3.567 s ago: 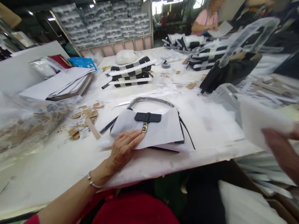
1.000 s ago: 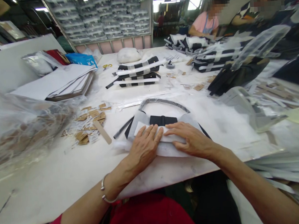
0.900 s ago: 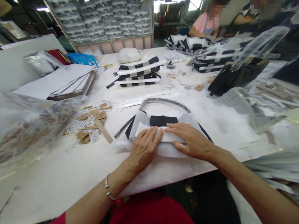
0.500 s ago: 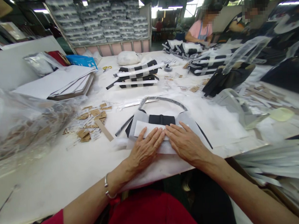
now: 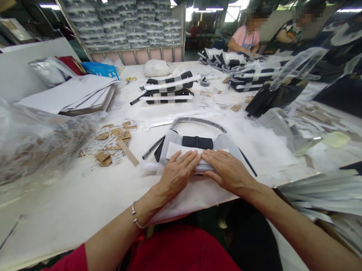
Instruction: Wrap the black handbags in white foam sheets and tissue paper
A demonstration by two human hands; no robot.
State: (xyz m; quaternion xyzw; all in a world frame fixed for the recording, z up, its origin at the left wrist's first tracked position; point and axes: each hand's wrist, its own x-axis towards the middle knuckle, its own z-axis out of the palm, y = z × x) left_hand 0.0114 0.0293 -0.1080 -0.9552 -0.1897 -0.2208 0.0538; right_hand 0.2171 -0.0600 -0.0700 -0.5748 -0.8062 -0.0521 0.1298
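A black handbag (image 5: 197, 142) lies on the white table in front of me, mostly covered by pale foam sheeting (image 5: 169, 141). Its wrapped handle (image 5: 195, 119) arches away from me. Across its near part runs a folded white foam strip (image 5: 176, 148). My left hand (image 5: 179, 171) rests flat on that strip, fingers stretched out. From the other side my right hand (image 5: 231, 169) presses on it too, fingertips almost meeting the left ones, its thumb lower by the near edge. Dark straps (image 5: 153, 147) stick out at the sides. Both palms hide the bag's front edge.
Brown tags (image 5: 114, 141) lie scattered left, beside a clear plastic bag (image 5: 32, 143) and stacked white sheets (image 5: 72, 92). Wrapped black bags (image 5: 169, 87) are stacked behind. A black bag with covered handles (image 5: 276, 94) stands right. Two people (image 5: 244, 39) work at the back right.
Both hands have drawn slightly closer to the near edge, and the foam there is folded in under them. The right thumb has moved out from the fingers.
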